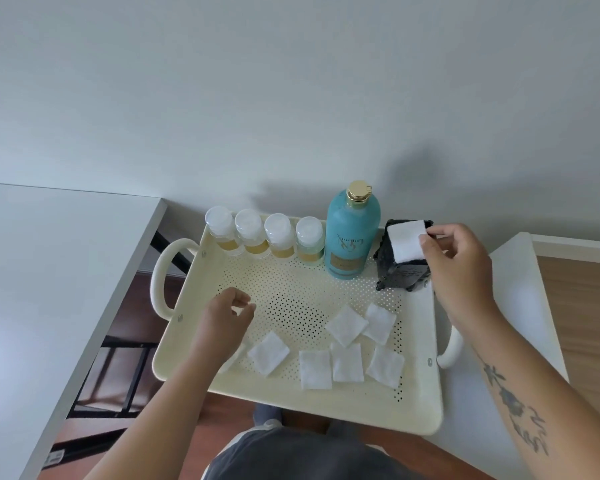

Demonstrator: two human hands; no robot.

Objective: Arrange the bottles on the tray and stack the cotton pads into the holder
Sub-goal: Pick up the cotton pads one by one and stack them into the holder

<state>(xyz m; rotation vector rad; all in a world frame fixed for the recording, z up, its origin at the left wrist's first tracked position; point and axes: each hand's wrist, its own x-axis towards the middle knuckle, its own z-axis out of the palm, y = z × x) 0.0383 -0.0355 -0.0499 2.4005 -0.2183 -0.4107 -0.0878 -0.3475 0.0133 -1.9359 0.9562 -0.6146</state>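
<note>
A cream perforated tray (pixel 291 296) holds several small clear bottles (pixel 250 233) with white caps in a row along its far edge. To their right stands a tall teal bottle (pixel 352 233) with a gold cap. A black holder (pixel 400 268) stands at the far right corner. My right hand (pixel 459 261) pinches a white cotton pad (pixel 406 242) resting in the holder's top. Several loose cotton pads (pixel 347 362) lie on the tray's near half. My left hand (pixel 227 318) hovers over the tray's left side with fingers loosely curled, holding nothing; it partly hides a pad.
The tray sits on a small white surface (pixel 520 292) against a pale wall. A white table (pixel 49 271) stands to the left, with dark frame and wooden floor between. A wooden panel (pixel 582 323) lies at the right.
</note>
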